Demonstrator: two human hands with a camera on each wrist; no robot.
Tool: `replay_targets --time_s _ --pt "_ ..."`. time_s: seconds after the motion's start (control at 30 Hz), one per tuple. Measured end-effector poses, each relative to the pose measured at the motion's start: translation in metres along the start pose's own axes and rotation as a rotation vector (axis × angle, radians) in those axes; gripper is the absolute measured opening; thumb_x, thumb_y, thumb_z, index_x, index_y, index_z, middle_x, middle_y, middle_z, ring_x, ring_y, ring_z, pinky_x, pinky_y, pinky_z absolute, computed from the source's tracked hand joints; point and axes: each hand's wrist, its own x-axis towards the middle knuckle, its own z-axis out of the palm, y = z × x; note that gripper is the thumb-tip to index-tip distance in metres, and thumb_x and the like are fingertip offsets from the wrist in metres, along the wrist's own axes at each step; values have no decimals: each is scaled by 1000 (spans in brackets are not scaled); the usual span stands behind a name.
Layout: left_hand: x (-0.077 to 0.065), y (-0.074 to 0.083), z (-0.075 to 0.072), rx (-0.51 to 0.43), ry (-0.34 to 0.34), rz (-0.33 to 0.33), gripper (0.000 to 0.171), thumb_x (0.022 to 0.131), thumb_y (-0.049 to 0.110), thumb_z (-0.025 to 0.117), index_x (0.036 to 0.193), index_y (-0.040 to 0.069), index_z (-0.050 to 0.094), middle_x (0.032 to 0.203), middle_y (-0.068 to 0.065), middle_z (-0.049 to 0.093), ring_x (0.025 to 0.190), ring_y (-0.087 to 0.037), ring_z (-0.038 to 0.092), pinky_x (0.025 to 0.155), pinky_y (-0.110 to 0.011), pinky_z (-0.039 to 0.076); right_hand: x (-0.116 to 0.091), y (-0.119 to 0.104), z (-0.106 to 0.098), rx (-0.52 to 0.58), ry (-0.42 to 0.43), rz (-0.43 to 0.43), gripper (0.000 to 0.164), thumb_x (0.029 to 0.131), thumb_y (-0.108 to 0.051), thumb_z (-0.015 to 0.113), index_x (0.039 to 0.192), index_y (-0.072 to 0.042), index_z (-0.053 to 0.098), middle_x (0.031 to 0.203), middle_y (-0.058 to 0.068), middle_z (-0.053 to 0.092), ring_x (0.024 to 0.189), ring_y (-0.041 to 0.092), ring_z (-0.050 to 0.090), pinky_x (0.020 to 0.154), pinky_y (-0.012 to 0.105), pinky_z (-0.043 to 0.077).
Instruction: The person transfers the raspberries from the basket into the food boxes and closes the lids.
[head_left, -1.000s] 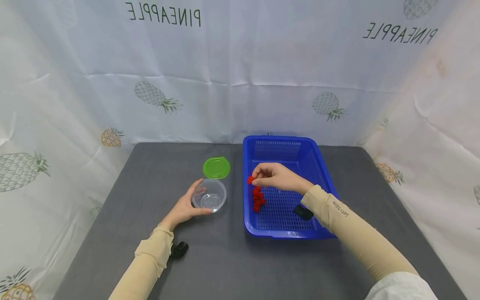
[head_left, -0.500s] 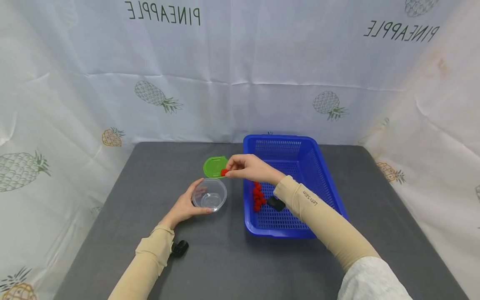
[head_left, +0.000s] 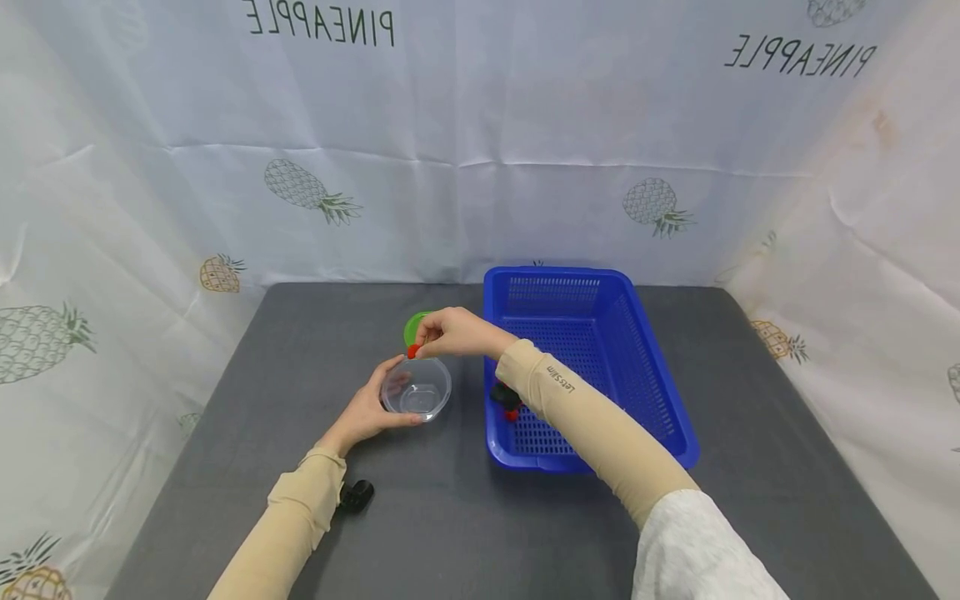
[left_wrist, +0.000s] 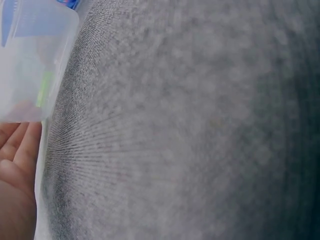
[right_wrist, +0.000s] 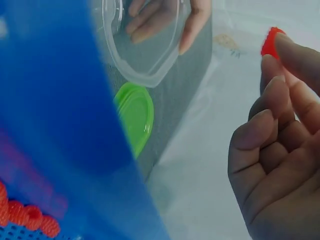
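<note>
My left hand (head_left: 366,414) grips a clear plastic container (head_left: 417,402), fingers at its far left side and thumb along its near side. The container sits upright on the dark table, and in the left wrist view its translucent wall (left_wrist: 37,55) rises over the fingers. Between thumb and index finger, my right hand (head_left: 459,332) pinches a red raspberry (right_wrist: 271,44). That hand is held over the far rim of the container. Several more raspberries (right_wrist: 32,218) lie in the blue basket (head_left: 654,358), mostly hidden by the right wrist in the head view.
A green lid (head_left: 412,327) lies flat behind the container, partly covered by the right hand. The basket's tall wall (right_wrist: 65,75) stands right of the container, below the right forearm. A white pineapple-print curtain (head_left: 465,217) encloses the back and sides of the table.
My right hand has carried the raspberry leftward out from above the basket, past the green lid, to the container's far rim. The left hand and container stay in place.
</note>
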Motion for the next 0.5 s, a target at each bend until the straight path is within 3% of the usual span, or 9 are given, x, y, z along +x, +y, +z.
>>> replay_targets --time_s 0.27,0.5 --pt "1 1 -2 27 7 -5 95 55 44 79 130 45 20 130 -3 46 120 -22 44 98 -49 31 20 -10 15 -160 -84 37 11 78 -26 65 84 -17 62 74 -2 61 62 8 52 55 17 42" --pt "-1 5 -2 71 6 -53 98 55 45 78 133 38 19 134 -8 41 121 -28 41 94 -50 34 32 -9 31 -244 -106 67 8 78 -24 65 80 -17 60 78 -4 61 63 7 52 54 17 41"
